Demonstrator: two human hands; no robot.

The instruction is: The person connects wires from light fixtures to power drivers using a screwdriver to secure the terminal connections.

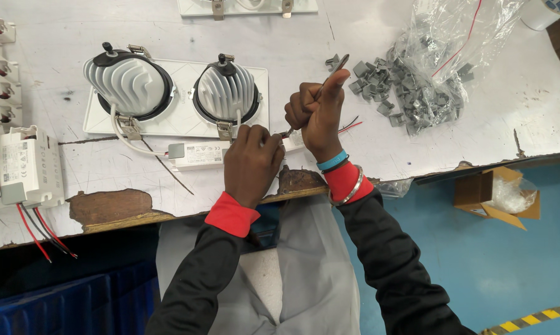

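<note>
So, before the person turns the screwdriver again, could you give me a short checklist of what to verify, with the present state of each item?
1. Right hand grips the screwdriver: ok, the fist is closed around the shaft.
2. Left hand steadies the white driver box: ok, it rests on the box's right end.
3. Screwdriver tip seated in the terminal: cannot tell, the left hand's fingers hide it.
4. Red and black wires free of the tool: ok, they lie beside the right hand.
5. Twin downlight fitting lies flat on the table: ok.
6. White cable joined to the box: ok, it reaches the box's left end.
</note>
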